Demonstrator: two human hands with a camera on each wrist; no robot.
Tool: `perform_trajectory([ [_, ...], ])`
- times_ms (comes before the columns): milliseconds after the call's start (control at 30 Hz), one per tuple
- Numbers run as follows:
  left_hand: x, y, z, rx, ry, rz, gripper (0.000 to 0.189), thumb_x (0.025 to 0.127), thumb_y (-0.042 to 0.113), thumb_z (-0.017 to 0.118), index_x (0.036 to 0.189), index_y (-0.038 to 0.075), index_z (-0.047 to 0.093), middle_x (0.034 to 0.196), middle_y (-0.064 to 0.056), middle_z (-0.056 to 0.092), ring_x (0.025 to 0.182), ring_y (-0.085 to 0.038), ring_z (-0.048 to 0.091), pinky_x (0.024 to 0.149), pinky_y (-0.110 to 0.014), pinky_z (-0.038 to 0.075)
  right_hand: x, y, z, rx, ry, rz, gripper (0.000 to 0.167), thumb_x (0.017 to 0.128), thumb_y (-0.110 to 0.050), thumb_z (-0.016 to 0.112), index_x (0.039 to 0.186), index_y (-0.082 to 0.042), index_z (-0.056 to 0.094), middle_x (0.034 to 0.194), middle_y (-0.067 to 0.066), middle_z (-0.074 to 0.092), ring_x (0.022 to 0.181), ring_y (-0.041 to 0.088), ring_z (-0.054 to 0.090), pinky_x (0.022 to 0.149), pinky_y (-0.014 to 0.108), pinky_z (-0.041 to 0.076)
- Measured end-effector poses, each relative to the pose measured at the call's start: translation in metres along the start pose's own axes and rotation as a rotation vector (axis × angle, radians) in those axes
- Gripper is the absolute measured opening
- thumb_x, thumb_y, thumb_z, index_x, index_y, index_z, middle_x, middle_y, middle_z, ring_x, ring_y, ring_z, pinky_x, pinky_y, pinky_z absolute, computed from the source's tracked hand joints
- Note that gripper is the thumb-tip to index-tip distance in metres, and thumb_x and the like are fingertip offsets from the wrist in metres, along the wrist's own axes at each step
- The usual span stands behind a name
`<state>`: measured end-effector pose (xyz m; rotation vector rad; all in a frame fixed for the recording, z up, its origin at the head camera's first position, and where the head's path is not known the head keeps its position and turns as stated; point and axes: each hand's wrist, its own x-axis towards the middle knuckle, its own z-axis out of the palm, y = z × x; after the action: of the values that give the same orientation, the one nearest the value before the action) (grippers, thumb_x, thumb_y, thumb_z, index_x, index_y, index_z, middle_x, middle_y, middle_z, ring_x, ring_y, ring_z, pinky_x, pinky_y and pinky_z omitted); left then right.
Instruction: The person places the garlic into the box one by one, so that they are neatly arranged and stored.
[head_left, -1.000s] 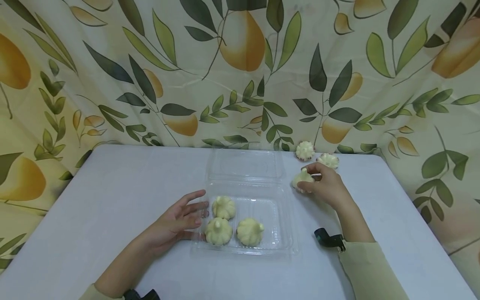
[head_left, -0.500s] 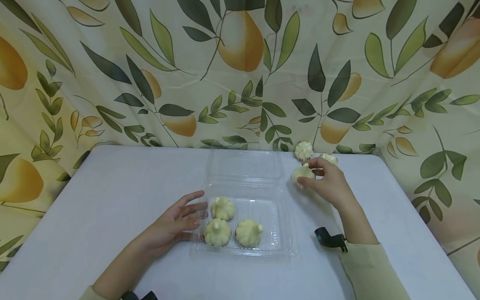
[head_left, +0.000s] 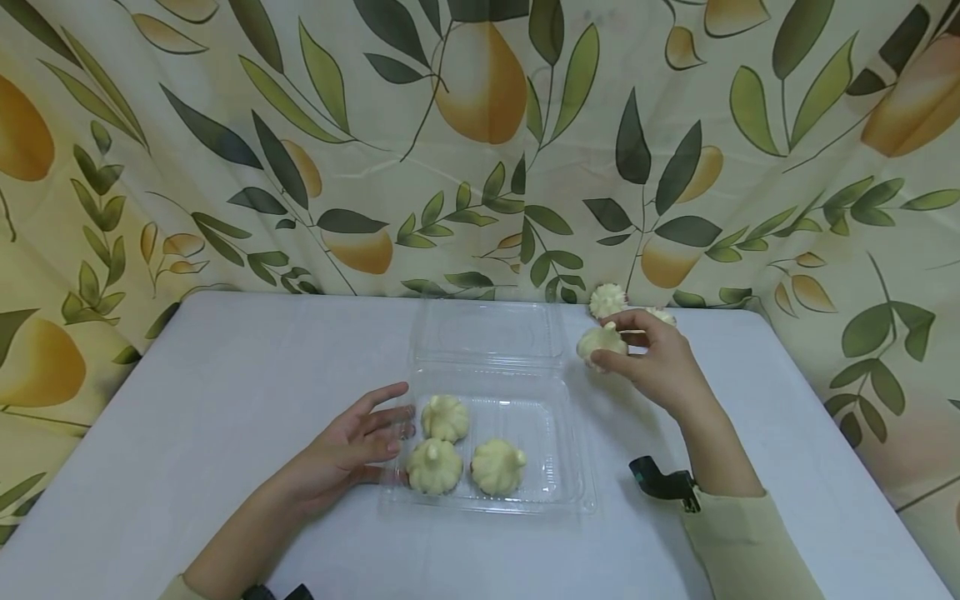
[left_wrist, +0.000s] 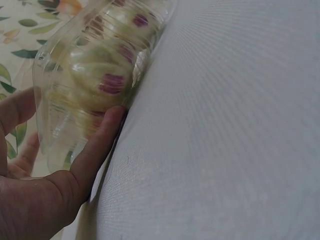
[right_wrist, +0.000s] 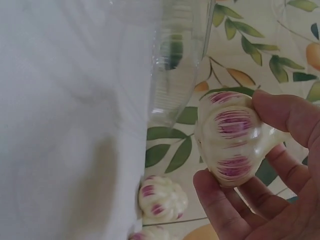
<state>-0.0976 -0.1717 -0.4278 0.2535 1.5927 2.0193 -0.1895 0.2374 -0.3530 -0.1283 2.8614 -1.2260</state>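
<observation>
My right hand point(head_left: 663, 367) pinches a garlic bulb point(head_left: 600, 343) between thumb and fingers, above the table right of the clear plastic container point(head_left: 551, 446). Purple streaks mark this pale bulb in the right wrist view, and its stem points towards the palm. Three garlic bulbs sit in the container: a rear-left bulb point(head_left: 445, 417), a front-left bulb point(head_left: 435, 467) and a bulb near the front middle point(head_left: 498, 467). Against the container's left wall rests my left hand point(head_left: 352, 446), its fingers spread and loosely extended. The left wrist view has its thumb point(left_wrist: 102, 142) touching the wall low down.
The container's hinged lid point(head_left: 487, 331) lies back towards the table's far edge. Two more garlic bulbs stand at that edge on the right, one in plain sight point(head_left: 607, 300) and one partly behind my right hand point(head_left: 662, 316). A patterned cloth point(head_left: 480, 183) hangs behind the white table point(head_left: 247, 375).
My right hand has raised the garlic bulb and shifted it slightly left, towards the container. The left hand and the bulbs in the container have stayed put.
</observation>
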Motion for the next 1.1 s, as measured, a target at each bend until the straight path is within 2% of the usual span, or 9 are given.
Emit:
perform_trajectory([
  [367,-0.001,0.000,0.000,-0.012,0.008,-0.008,0.075,0.098,0.005,0.059,0.159,0.019,0.018,0.162,-0.019,0.021,0.146,-0.041,0.026,0.095,-0.057,0.051,-0.008,-0.018,0.004,0.056,-0.055,-0.038,0.048,0.085,-0.029,0.080,0.124,-0.010,0.060,0.133,0.009,0.059,0.123,0.036,0.056,0.089,0.046,0.053],
  [700,0.000,0.000,-0.001,0.010,0.006,0.000,0.074,0.098,0.007,0.059,0.158,0.018,0.019,0.162,-0.020,0.022,0.146,-0.042,0.026,0.095,-0.056,0.051,-0.010,-0.023,0.012,0.096,-0.121,-0.068,0.044,0.083,-0.027,0.082,0.121,-0.015,0.062,0.132,0.006,0.058,0.124,0.034,0.055,0.091,0.048,0.051],
  [933,0.001,-0.001,-0.001,-0.003,0.007,-0.003,0.074,0.097,0.007,0.060,0.159,0.018,0.019,0.162,-0.021,0.021,0.146,-0.043,0.026,0.094,-0.057,0.051,-0.009,-0.026,0.020,0.121,-0.166,-0.099,0.042,0.082,-0.026,0.083,0.118,-0.014,0.064,0.127,0.006,0.060,0.122,0.034,0.057,0.088,0.045,0.053],
  [1100,0.001,-0.001,-0.001,-0.009,0.006,-0.002,0.074,0.097,0.005,0.059,0.159,0.017,0.018,0.162,-0.021,0.021,0.146,-0.043,0.026,0.094,-0.057,0.051,-0.009,-0.027,0.024,0.127,-0.174,-0.108,0.041,0.082,-0.025,0.083,0.117,-0.014,0.064,0.126,0.007,0.061,0.121,0.035,0.058,0.090,0.048,0.055],
])
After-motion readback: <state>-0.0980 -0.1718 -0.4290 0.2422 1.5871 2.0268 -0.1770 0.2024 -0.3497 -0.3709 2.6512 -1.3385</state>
